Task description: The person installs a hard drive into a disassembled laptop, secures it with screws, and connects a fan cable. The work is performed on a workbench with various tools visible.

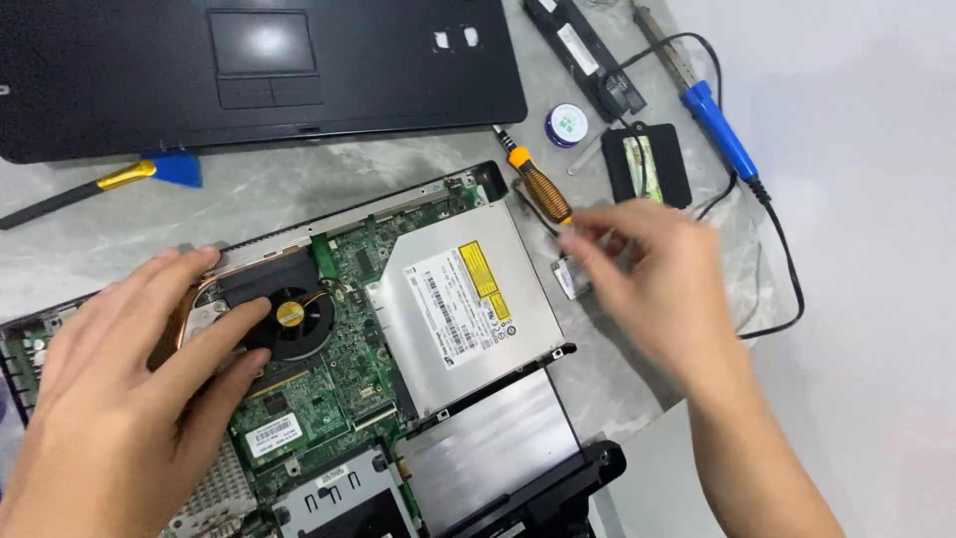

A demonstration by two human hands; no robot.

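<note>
Head view, from the left: the left hand (129,399) lies flat and spread on the opened laptop base (329,399), fingers apart and gripping nothing, its fingertips resting on the copper heat pipe and the edge of the black cooling fan (291,319). Just right of that hand the green motherboard (349,369) shows, and further right sits the silver optical drive (463,309) with its white and yellow labels, still seated in the base. Above the left hand, well apart, a blue and yellow pry tool (129,177) lies on the grey table (299,184), and behind it the black palm-rest cover (249,70) with its touchpad.

Right of the drive, the right hand (647,274) hovers over the table with thumb and forefinger pinched together; it is blurred, and I cannot tell whether anything sits between them. An orange-handled screwdriver (543,189) lies just left of those fingertips, and a small card (568,277) rests on the table just below them. Beyond the right hand lie a round blue tin (566,125), a black square cover (647,164) and a blue soldering iron (722,125) with its black cable.
</note>
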